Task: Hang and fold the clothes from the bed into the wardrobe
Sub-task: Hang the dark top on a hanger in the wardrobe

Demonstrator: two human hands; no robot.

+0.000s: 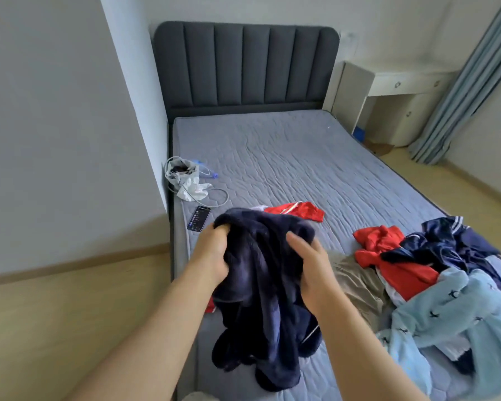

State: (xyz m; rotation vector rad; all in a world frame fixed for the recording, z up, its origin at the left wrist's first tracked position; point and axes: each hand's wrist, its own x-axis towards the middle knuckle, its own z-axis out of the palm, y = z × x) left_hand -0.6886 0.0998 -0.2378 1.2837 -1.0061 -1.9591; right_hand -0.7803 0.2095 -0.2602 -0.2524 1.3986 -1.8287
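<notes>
A dark navy fleece garment (261, 287) hangs bunched above the near edge of the bed (287, 157). My left hand (211, 250) grips its upper left part, fingers curled into the cloth. My right hand (310, 264) holds its right side, thumb and fingers wrapped around the fabric. To the right on the mattress lies a heap of clothes: a red garment (388, 250), a navy jacket with white stripes (446, 244), a light blue patterned piece (451, 314) and a beige one (359, 287). Behind the navy fleece lies a small red garment (298, 211). No wardrobe is in view.
A phone (199, 218), a white cable (214, 198) and a crumpled plastic bag (182, 178) lie at the bed's left edge by the wall. A dark padded headboard (246, 65) stands behind. A white desk (394, 91) and blue curtain (457, 82) are at the right.
</notes>
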